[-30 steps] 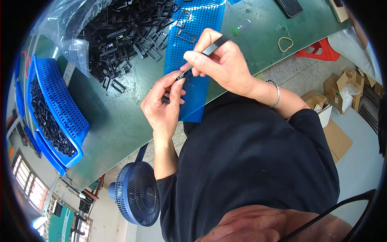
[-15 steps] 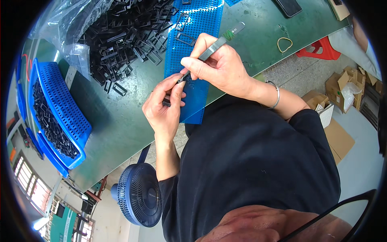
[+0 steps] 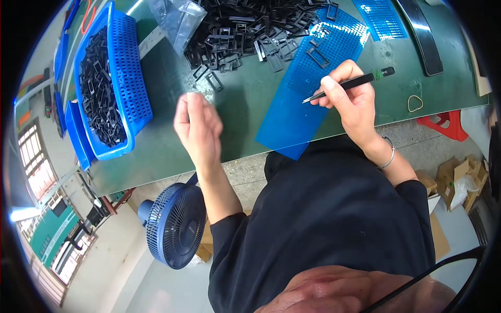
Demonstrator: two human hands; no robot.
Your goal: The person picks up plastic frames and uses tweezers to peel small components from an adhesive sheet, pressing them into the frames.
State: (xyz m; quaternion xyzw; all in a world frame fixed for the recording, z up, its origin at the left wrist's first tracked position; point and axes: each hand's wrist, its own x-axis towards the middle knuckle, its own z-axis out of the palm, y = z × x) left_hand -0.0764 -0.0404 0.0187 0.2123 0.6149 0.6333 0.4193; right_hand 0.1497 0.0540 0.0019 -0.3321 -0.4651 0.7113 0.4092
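Green tabletop [image 3: 167, 146]; right of blue mat [image 3: 291, 117], right hand [image 3: 356, 107] pinches tweezers [image 3: 359, 81], likely light; I'd hold mid-shank; left hand [image 3: 200, 125]: grip unclear.

Bright light is spread across the green tabletop [image 3: 162, 141], and hard white glare is being thrown back by the blue perforated sheet [image 3: 300, 78] at its upper end. Whiteness is being burnt into the barred window [image 3: 35, 156] and the glowing lamp [image 3: 24, 214], both at far left. A soft shadow is cast beside the left hand [image 3: 201, 125], itself smeared by blur, while the tweezers [image 3: 357, 81] are rendered crisply. Folds are swallowed by the dark T-shirt [image 3: 334, 219]; straight edges are bowed, corners blackened by the fisheye.
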